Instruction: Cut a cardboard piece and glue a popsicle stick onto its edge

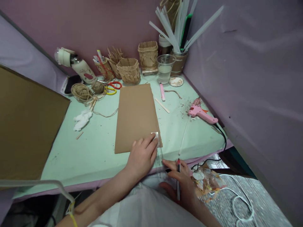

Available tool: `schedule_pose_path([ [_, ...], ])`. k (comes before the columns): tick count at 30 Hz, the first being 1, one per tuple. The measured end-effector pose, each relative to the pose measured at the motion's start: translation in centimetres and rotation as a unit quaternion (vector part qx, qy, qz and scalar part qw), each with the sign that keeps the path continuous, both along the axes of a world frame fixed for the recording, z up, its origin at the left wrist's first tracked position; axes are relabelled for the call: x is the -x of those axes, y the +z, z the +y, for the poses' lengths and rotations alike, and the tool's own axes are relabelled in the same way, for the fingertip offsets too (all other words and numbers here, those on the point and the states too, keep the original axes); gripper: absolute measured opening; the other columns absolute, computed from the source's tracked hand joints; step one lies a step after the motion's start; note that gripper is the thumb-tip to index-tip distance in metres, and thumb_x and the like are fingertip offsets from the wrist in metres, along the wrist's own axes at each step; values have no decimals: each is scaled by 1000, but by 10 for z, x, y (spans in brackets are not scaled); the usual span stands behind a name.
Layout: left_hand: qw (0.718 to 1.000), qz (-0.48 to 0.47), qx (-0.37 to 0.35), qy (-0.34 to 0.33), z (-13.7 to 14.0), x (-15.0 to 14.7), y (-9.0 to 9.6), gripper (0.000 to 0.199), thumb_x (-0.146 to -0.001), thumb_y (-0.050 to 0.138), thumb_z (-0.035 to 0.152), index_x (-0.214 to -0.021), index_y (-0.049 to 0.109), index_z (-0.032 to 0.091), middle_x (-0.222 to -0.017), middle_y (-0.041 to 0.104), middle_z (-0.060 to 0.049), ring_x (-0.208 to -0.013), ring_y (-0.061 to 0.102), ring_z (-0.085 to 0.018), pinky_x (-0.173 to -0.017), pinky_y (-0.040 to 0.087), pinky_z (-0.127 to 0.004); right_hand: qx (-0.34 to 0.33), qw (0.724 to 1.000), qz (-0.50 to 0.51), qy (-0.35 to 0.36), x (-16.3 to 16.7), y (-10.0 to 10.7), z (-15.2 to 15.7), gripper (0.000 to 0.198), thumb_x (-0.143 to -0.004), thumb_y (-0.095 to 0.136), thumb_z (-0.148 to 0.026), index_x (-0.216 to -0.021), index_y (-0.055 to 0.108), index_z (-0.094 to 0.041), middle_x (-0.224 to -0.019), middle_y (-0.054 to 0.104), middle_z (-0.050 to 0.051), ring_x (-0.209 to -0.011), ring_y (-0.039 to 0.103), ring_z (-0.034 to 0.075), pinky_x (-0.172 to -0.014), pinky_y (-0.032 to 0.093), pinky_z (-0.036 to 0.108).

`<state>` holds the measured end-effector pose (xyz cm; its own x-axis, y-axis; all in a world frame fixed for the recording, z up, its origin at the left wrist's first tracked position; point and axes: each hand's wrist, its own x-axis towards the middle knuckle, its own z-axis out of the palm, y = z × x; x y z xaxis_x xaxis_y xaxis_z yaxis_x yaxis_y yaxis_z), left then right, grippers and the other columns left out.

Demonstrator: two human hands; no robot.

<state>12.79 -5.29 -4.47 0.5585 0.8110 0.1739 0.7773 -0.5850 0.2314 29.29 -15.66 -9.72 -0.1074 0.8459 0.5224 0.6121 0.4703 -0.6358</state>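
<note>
Hands [142, 154] [183, 178] at ruler [158, 157], cardboard [136, 116] beyond

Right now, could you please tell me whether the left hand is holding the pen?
No, the pen is in the right hand.

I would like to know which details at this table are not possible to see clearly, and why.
Head view, ruler: its marks are too small to read; the left hand covers part.
Head view, large cardboard: cut off by the left edge.
Head view, white sticks: the tallest run past the top edge.
Head view, front basket: its front wall hides the inside bottom.
</note>
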Motion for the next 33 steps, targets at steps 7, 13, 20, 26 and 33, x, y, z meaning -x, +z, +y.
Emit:
schedule_pose_path([
  [7, 1000, 9, -9, 1, 0, -1, -1, 30, -96, 44, 24, -121, 60, 19, -133, 59, -8, -93, 57, -23, -73, 42, -39, 69, 984, 148, -74, -22, 39, 21, 31, -99, 39, -31, -123, 58, -24, -86, 73, 4, -73, 68, 18, -68, 54, 33],
  [13, 1000, 16, 4, -3, 0, 0, 0, 31, -96, 44, 24, -122, 59, 20, -135, 57, -9, -96, 58, -24, -75, 43, -40, 218, 961, 156, -68, -33, 86, 97, 23, -93, 49, -36, -90, 66, -21, -73, 65, 1, -68, 61, 16, -62, 48, 26],
  [20, 1000, 26, 13, 0, -1, 0, 2, 31, -95, 45, 24, -123, 58, 20, -136, 57, -8, -94, 58, -23, -73, 42, -40, 298, 947, 117, -4, -18, 76, 140, 14, -85, 50, -30, -76, 54, -21, -66, 60, -2, -61, 56, 14, -58, 41, 25],
  [26, 999, 30, 14, 0, 0, 0, 0, 31, -95, 45, 24, -123, 58, 20, -137, 56, -7, -92, 57, -23, -71, 41, -40, 292, 952, 87, -23, -17, 72, 141, 15, -85, 49, -29, -72, 53, -21, -64, 61, -1, -57, 54, 14, -56, 37, 25],
  [33, 999, 38, 18, 2, -1, 0, 2, 32, -96, 43, 24, -123, 58, 20, -138, 56, -7, -93, 56, -24, -71, 40, -41, 293, 954, 66, -28, -14, 70, 141, 17, -85, 48, -30, -73, 54, -21, -66, 65, 0, -56, 54, 15, -55, 36, 25],
])
